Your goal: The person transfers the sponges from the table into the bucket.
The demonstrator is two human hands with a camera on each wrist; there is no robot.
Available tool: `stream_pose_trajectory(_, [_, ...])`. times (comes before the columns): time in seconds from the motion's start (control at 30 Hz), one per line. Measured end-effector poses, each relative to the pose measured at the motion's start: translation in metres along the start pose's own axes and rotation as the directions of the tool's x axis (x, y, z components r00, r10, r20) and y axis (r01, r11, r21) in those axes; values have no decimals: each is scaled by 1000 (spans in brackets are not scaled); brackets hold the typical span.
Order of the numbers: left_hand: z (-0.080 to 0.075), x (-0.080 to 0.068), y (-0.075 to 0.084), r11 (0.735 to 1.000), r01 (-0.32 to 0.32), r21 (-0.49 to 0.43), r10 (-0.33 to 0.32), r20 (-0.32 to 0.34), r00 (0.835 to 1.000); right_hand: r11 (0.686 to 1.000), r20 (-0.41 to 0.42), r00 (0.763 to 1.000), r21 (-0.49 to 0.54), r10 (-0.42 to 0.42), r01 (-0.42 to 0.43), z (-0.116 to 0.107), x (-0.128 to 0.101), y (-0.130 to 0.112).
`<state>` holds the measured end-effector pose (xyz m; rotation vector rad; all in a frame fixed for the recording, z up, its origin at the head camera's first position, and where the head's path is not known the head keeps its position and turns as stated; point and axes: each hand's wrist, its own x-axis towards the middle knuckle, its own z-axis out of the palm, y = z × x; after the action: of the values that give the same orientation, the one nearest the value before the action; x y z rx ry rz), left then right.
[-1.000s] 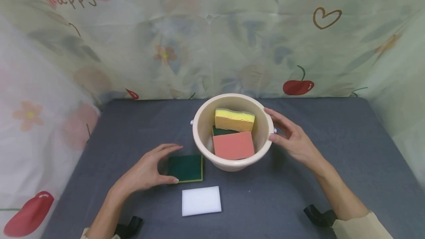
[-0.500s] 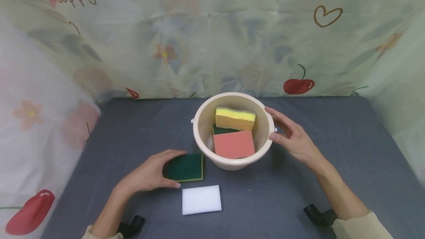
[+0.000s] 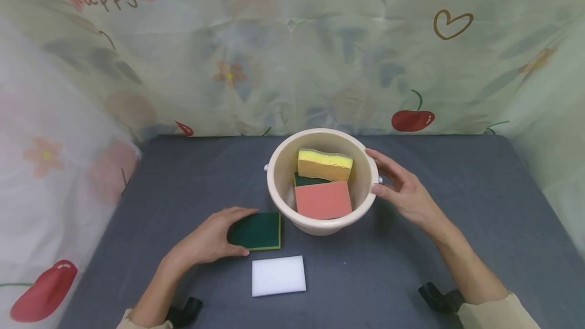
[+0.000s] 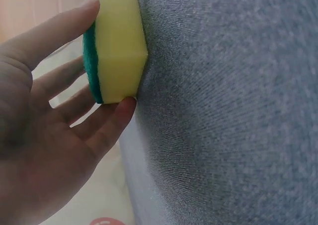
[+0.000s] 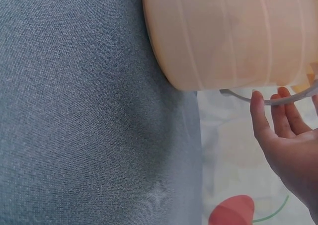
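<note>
A dark green scouring sponge (image 3: 258,230) with a yellow underside (image 4: 119,46) lies flat on the grey table (image 3: 457,182), left of a cream bucket (image 3: 322,225). My left hand (image 3: 237,232) grips this sponge by its edges; in the left wrist view the thumb (image 4: 117,118) presses one edge and a finger (image 4: 74,21) the opposite one. My right hand (image 3: 377,172) rests with straight fingers (image 5: 261,115) against the bucket's right side, by its wire handle (image 5: 278,102). Inside the bucket are a yellow-topped sponge (image 3: 324,165), a pink sponge (image 3: 323,200) and a dark green one (image 3: 305,181) beneath them.
A white foam block (image 3: 279,275) lies just in front of the green sponge. Black clamps (image 3: 437,298) sit at the table's near edge on both sides. A printed curtain (image 3: 292,55) closes off the back and sides.
My left hand slid slightly right and its fingers closed onto the green sponge's edges. The right hand and the bucket stayed put.
</note>
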<state>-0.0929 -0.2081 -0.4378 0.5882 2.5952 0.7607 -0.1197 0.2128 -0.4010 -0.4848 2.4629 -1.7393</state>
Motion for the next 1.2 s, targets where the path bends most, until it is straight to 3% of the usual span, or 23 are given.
stream_pose_trajectory(0.23, [0,1,3,998,56,15,-56,-18,998,1000,-6,1000,1,-7,7,0,0,1])
stream_pose_trajectory(0.6, [-11,-9,1,1000,-2,15,3,-76,997,1000,0,1000,7,-5,5,-1,0,0])
stream_pose_trajectory(0.9, [-23,-17,0,999,22,-37,-26,-119,993,1000,-1,1000,-5,9,-9,1,1,2])
stream_pose_trajectory(1.2, [-30,-22,1,999,-17,-43,9,-180,984,1000,-4,1000,-13,3,-4,0,0,1])
